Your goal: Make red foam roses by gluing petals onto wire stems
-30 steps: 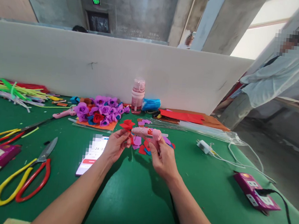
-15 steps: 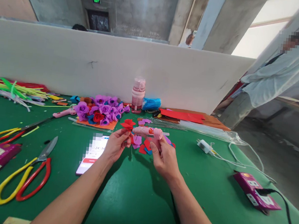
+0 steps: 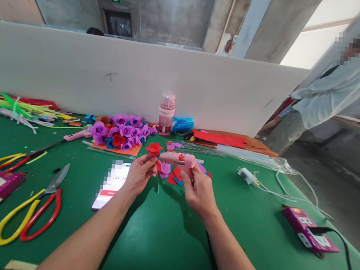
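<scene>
Two at once here, pinching red flower (image 3: pixel 154 149) in left hand (image 3: pixel 139 174), gripping pink glue gun (image 3: pixel 175 158) in right hand (image 3: pixel 200 192).

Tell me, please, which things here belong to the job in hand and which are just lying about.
In the job, it seems:
red flower, in the left hand
pink glue gun, in the right hand
coloured paper pieces
finished-looking roses
scissors, set down

Probably just lying about:
phone
pink bottle
blue packet
</scene>
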`<state>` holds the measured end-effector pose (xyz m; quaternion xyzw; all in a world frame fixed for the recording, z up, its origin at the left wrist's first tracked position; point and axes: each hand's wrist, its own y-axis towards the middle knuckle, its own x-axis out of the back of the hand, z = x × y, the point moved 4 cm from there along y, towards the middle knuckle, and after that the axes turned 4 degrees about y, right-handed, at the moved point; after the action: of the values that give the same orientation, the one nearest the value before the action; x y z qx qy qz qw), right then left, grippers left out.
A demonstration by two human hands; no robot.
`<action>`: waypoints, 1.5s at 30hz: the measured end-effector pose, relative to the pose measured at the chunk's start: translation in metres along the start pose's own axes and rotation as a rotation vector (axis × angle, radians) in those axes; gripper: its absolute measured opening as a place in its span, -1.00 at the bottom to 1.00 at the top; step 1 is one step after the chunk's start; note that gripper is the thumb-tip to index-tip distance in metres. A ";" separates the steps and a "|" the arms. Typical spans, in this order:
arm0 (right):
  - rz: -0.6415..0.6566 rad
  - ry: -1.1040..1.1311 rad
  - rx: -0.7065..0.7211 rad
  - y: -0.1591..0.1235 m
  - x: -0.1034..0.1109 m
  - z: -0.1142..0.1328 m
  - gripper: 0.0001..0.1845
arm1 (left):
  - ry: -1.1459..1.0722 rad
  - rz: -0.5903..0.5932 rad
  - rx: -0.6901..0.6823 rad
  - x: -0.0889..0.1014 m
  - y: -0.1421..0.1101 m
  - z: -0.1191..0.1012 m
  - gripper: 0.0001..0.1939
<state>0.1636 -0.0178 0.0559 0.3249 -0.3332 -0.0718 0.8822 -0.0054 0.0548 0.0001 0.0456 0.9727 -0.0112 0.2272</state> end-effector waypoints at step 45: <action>0.009 0.133 -0.102 0.003 0.007 -0.009 -0.79 | 0.010 -0.019 -0.002 0.000 0.001 -0.001 -0.73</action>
<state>0.1744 -0.0126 0.0566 0.2822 -0.2714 -0.0632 0.9180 -0.0063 0.0554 0.0011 0.0361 0.9742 -0.0119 0.2223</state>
